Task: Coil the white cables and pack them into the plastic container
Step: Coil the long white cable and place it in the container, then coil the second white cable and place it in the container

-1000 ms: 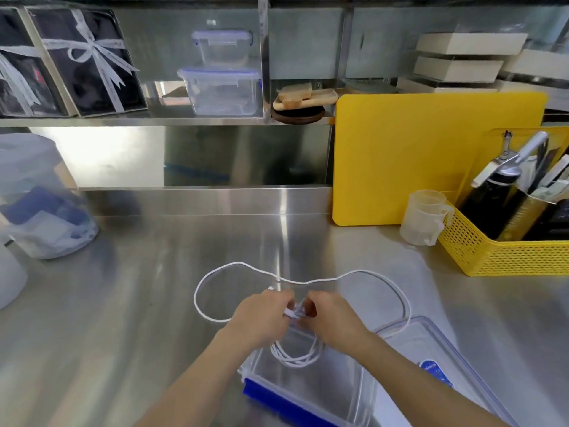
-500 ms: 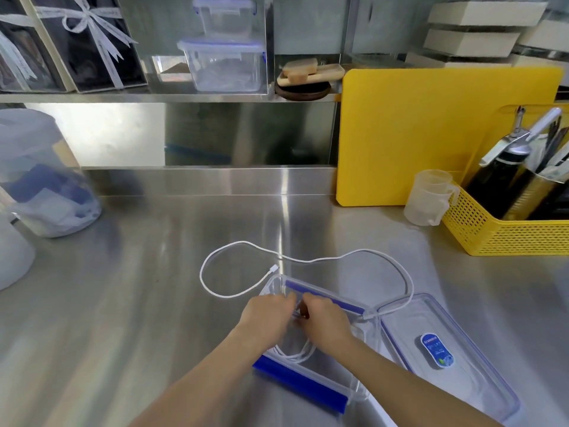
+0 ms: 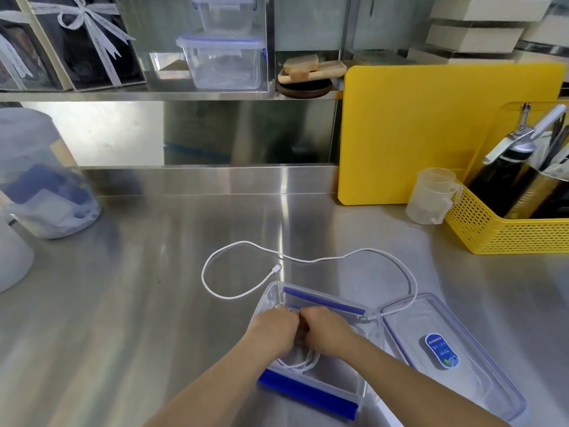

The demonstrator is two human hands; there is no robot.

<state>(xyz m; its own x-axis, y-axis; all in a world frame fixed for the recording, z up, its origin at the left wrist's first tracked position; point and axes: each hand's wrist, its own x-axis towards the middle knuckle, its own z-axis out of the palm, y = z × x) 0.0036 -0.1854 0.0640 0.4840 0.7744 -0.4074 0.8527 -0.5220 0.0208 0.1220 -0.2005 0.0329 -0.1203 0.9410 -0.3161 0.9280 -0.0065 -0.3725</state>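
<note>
A clear plastic container (image 3: 323, 305) with blue clips sits open on the steel counter in front of me. Both hands are down inside it, pressed together: my left hand (image 3: 274, 329) and my right hand (image 3: 326, 332) hold a coiled white cable (image 3: 303, 363), whose loops hang below them to the container floor. A second white cable (image 3: 240, 246) lies loose on the counter behind the container, winding from a plug (image 3: 276, 268) round to the right and over the container's right rim. The clear lid (image 3: 446, 359), with a blue label, lies flat to the right.
A yellow cutting board (image 3: 431, 134) leans at the back right, beside a clear measuring cup (image 3: 431, 195) and a yellow basket (image 3: 498, 229) of bottles. A translucent jar (image 3: 37, 180) stands at the left. Shelves above hold more clear containers (image 3: 224, 61) and boxes.
Both hands have moved down with the coiled cable from above the container into it. The loose cable behind stays on the counter.
</note>
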